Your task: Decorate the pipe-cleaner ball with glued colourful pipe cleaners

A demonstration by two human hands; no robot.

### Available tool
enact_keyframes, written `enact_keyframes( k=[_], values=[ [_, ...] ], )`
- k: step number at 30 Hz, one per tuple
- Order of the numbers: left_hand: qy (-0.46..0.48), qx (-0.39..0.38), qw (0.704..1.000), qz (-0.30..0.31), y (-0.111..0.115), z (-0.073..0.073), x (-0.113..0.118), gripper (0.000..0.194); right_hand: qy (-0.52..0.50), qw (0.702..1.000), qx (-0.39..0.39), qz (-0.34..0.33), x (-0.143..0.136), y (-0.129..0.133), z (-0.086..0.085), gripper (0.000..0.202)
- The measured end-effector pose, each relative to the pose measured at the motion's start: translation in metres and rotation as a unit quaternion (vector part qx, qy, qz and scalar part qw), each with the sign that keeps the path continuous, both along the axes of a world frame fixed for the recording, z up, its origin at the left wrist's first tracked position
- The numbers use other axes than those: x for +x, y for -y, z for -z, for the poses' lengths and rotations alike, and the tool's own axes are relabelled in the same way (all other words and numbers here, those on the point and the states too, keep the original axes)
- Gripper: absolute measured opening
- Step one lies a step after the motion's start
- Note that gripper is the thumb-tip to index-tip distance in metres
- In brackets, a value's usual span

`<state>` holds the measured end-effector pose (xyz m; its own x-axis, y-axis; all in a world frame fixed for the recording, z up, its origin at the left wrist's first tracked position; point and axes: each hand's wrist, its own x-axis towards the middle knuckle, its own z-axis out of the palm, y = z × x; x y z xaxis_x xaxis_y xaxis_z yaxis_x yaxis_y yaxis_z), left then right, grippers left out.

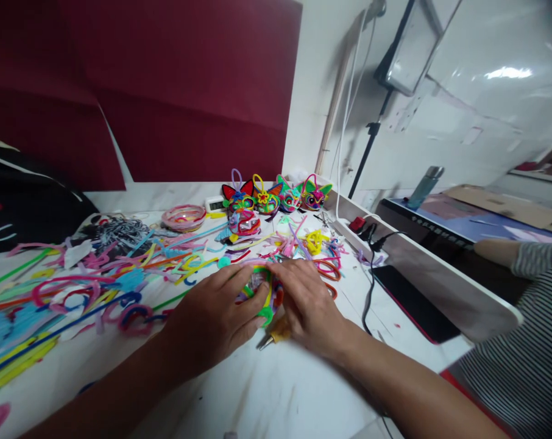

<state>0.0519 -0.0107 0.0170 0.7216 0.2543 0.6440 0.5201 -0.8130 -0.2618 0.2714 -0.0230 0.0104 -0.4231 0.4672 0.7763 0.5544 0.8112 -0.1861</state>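
A round pipe-cleaner ornament, green, yellow and purple with a clear middle, sits between my hands just above the table. My left hand holds its left side, thumb and fingers closed on the edge. From the right, my right hand presses its fingers to the top and side, hiding much of the ornament. Under my right palm a glue gun shows its yellow front and metal nozzle. Several finished animal-head ornaments with pointed ears and loops stand in a row at the back.
Loose pipe cleaners cover the table's left side. At the back are a pink coiled bowl and a small digital timer. To the right lie a dark phone and a black cable beside a low white partition. Beyond sits a person in a striped top.
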Motion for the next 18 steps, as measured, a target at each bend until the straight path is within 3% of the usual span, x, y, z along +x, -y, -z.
enact_keyframes(
  k=[5,11,18],
  values=[
    [-0.01,0.022,1.0,-0.008,0.001,-0.005,0.0,0.025,-0.016,0.999,0.004,0.037,0.004,-0.003,0.0,0.057],
    [0.0,0.018,1.0,-0.011,-0.002,0.005,-0.003,0.028,0.004,0.997,-0.012,0.075,0.004,-0.003,-0.003,0.031],
    [0.0,0.013,1.0,-0.008,-0.003,0.009,-0.004,0.029,0.033,0.996,-0.028,0.075,0.002,-0.002,-0.001,0.029]
  ],
)
